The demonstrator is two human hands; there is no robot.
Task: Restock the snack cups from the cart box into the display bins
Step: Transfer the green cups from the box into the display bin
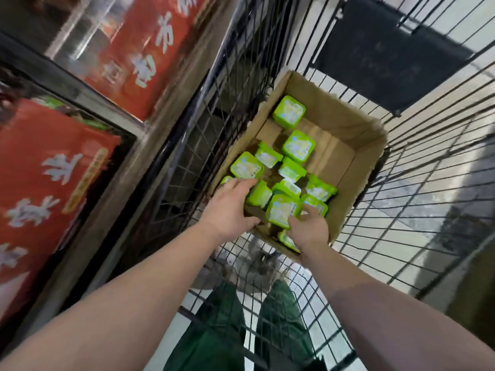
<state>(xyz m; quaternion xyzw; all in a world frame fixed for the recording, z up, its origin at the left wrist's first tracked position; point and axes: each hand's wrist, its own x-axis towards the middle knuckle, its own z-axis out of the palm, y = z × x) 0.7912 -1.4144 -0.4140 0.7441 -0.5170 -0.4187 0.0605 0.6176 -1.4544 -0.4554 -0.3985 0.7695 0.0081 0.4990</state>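
Right grip (308, 226) holds snack cup (282, 211) in box (345, 129).

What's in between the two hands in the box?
In the head view, green snack cups lie between the left hand and the right hand: one upright cup that the right hand touches, and one tipped on its side by the left fingers.

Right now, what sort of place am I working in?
Most likely a shop aisle during restocking: a cardboard box of green snack cups sits in a black wire cart, beside red printed cartons on shelving.
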